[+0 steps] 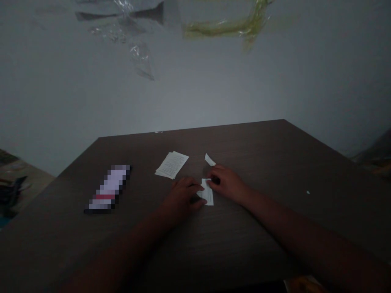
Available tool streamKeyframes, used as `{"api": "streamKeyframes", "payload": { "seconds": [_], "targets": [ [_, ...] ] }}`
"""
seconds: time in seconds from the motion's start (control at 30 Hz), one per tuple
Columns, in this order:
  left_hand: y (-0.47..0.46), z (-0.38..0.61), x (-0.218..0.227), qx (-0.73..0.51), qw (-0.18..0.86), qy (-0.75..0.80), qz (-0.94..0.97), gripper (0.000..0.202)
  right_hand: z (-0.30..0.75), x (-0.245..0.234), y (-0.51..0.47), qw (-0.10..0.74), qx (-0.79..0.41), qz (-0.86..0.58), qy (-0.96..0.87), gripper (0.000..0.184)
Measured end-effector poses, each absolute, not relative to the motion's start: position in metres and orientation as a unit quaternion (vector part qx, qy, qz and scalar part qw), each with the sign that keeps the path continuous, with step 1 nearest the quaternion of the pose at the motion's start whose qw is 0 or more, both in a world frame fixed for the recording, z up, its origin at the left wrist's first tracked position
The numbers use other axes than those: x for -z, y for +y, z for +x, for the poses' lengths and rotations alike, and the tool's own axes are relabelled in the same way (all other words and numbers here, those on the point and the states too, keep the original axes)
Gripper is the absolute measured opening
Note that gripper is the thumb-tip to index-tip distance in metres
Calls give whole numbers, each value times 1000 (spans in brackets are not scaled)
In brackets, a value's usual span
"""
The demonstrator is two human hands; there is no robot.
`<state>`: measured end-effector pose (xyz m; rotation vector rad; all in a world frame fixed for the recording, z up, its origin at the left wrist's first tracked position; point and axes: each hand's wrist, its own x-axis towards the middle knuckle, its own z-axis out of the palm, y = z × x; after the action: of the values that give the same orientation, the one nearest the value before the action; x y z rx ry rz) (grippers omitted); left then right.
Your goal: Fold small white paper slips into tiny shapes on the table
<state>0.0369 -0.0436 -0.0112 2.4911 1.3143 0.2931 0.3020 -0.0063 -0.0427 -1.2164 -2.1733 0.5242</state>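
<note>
A small piece of printed white paper lies on the dark table between my two hands, partly covered by fingers. My left hand is at its left side, with thumb and forefinger spread apart and their tips resting on the paper. From the upper right, my right hand pinches the paper's edge, thumb and forefinger bent into a ring. Just beyond my right knuckles lies a narrow strip of white paper, close to the fingers.
A stack of printed paper sheets lies left of centre. Farther left is a phone with a blurred screen. A tiny paper scrap is on the right of the brown table. Behind stands a wall with tape.
</note>
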Motion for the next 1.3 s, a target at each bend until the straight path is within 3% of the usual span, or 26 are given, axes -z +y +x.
{"api": "streamKeyframes", "payload": {
  "seconds": [0.2, 0.77, 1.2, 1.3],
  "targets": [
    [-43, 36, 7, -99, 166, 452, 871, 33, 302, 32, -12, 234, -186, -430, -852, 9],
    [-45, 34, 4, -78, 151, 452, 876, 40, 300, 10, -37, 124, -119, -434, -885, 26],
    [-46, 35, 4, -77, 158, 468, 866, 40, 300, 4, -52, 102, -139, -417, -892, 67],
    [-48, 37, 3, -81, 162, 482, 857, 39, 306, 1, -50, 105, -164, -407, -892, 63]
  ]
}}
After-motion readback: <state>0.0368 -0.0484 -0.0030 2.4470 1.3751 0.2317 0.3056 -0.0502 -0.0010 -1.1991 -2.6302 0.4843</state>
